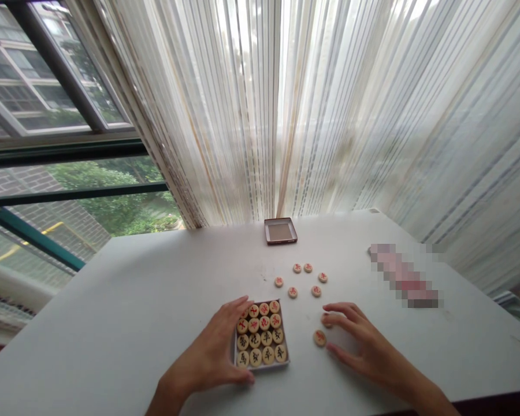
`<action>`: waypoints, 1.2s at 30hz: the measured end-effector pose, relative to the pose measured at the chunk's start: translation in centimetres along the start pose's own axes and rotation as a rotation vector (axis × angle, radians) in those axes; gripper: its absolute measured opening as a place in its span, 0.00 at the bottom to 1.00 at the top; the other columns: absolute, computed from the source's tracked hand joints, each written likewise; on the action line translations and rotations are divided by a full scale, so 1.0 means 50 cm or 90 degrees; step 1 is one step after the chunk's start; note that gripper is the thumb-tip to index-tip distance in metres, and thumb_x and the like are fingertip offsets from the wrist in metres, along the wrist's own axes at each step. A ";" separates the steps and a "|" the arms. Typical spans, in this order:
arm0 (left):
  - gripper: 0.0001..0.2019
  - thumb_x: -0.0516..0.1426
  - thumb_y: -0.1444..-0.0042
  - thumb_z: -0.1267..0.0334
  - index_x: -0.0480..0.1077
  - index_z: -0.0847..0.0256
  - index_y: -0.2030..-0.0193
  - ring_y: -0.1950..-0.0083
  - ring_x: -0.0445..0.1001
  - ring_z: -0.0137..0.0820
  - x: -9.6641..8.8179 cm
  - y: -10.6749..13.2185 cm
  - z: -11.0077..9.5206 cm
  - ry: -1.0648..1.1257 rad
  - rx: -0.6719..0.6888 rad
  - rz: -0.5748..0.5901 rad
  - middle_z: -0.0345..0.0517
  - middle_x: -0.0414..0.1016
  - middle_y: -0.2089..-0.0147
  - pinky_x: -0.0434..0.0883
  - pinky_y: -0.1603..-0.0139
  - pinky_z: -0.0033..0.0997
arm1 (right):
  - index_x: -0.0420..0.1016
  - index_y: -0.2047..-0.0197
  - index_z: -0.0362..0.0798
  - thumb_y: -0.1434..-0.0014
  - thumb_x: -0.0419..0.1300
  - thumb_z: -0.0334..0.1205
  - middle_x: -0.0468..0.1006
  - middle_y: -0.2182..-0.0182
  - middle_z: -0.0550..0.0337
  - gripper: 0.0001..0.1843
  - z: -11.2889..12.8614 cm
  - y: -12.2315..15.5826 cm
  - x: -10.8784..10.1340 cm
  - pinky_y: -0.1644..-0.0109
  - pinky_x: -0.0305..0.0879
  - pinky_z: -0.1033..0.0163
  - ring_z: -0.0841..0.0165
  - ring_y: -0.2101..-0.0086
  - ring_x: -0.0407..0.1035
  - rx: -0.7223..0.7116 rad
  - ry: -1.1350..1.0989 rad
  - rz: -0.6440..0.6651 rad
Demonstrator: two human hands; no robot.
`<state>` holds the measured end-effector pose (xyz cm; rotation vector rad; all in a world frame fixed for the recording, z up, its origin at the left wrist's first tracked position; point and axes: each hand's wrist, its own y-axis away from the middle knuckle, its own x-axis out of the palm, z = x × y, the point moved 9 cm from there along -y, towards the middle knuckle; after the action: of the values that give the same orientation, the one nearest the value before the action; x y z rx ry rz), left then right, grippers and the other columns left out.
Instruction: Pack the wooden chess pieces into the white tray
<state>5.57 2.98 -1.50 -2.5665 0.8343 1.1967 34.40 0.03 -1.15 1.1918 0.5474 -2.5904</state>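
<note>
A shallow square box [289, 346] holds Chinese chess pieces [264, 322] in rows, red characters in the far rows and black ones in the near rows. My left hand [210, 349] grips the box along its left side, fingers at the far corner and thumb at the near edge, covering part of that side. To the right, my right hand [364, 341] is spread low over the table, fingers and thumb apart. One red-marked piece [328, 319] lies partly hidden beneath its fingers. Another red-marked piece [319, 338] rests just left of the thumb.
Several loose red-marked pieces [292, 292] lie on the white table [156, 306] beyond the box. Farther back sits the box lid [281, 232], inside up. A pixelated pinkish item [403, 274] is at the right. Striped curtains [260, 115] hang behind, with a window at the left.
</note>
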 end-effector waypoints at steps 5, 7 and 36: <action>0.52 0.70 0.56 0.52 0.48 0.47 0.28 0.26 0.48 0.49 0.023 0.009 0.000 0.011 0.010 -0.061 0.51 0.44 0.25 0.51 0.26 0.54 | 0.75 0.49 0.57 0.39 0.63 0.40 0.75 0.48 0.51 0.14 0.029 -0.031 -0.015 0.44 0.71 0.47 0.54 0.45 0.66 -0.071 0.024 -0.048; 0.51 0.70 0.56 0.52 0.49 0.48 0.28 0.26 0.49 0.49 0.024 -0.002 -0.010 0.008 0.029 -0.059 0.52 0.46 0.25 0.52 0.27 0.53 | 0.74 0.48 0.56 0.37 0.61 0.39 0.76 0.50 0.51 0.14 0.031 -0.057 -0.032 0.44 0.70 0.48 0.55 0.47 0.67 -0.080 0.023 -0.043; 0.20 0.66 0.48 0.52 0.73 0.58 0.51 0.57 0.72 0.34 -0.025 -0.160 -0.028 0.032 0.054 0.060 0.46 0.72 0.55 0.71 0.54 0.32 | 0.78 0.63 0.50 0.41 0.63 0.34 0.78 0.64 0.57 0.03 0.048 -0.297 0.089 0.54 0.68 0.60 0.64 0.61 0.73 -0.082 0.003 0.075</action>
<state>10.30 9.54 -0.15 -2.5237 1.0055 1.1018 24.54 12.14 0.37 1.1530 0.6165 -2.4158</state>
